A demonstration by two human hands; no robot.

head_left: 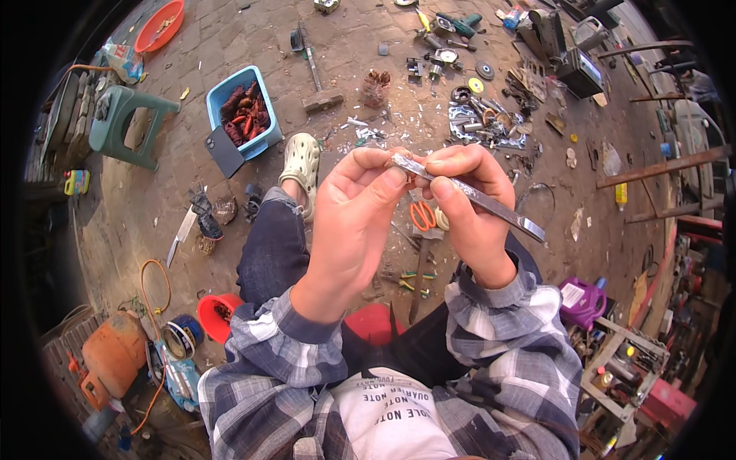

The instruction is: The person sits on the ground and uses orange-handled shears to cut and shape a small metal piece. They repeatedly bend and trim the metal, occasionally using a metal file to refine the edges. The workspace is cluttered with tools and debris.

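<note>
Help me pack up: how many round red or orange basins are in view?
2: an orange-red basin at the far upper left, and a red bowl beside the left sleeve. Another red thing between the legs is partly hidden; I cannot tell its kind.

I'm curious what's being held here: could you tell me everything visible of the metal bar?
The bar is long, narrow and straight, of what looks like dark grey metal, with pale, speckled wear toward its upper end and a bright patch near its lower one. Held in mid-air, it slants from upper left to lower right. The right hand grips it between thumb and fingers; the left hand has its fingertips at the upper end, their exact contact unclear.
</note>
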